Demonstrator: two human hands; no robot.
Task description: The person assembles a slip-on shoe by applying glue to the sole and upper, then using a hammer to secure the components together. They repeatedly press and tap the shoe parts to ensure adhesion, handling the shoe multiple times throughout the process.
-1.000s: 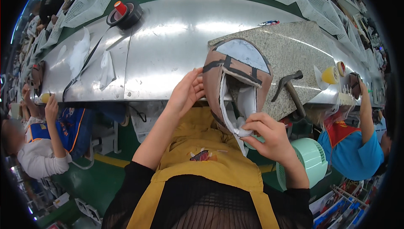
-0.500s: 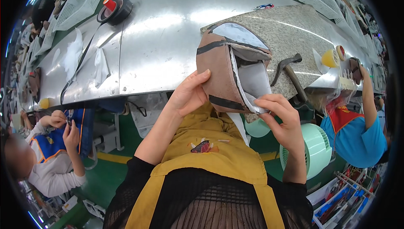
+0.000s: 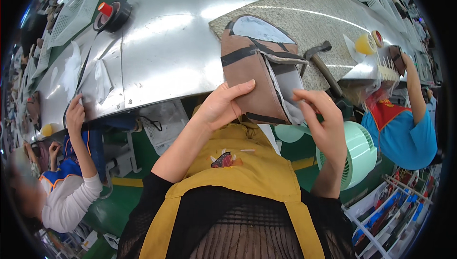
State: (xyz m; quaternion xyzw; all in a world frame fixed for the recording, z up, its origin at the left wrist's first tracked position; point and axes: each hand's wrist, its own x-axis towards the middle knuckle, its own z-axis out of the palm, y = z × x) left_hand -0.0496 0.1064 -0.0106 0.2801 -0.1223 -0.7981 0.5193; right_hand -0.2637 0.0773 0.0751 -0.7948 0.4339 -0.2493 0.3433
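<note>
Here, brown shoe upper [image 3: 257, 80] with black tape bands held above the metal workbench [image 3: 166, 44] edge, left hand [image 3: 223, 104] gripping its side, right hand [image 3: 320, 116] pinching its grey lining edge, hammer [image 3: 323, 64] on granite slab [image 3: 309, 16] just behind, green fan [image 3: 357, 152] below.

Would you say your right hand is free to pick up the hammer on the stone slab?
Probably not yet: the right hand and left hand both hold the shoe upper; the hammer lies unobstructed just behind it.
</note>
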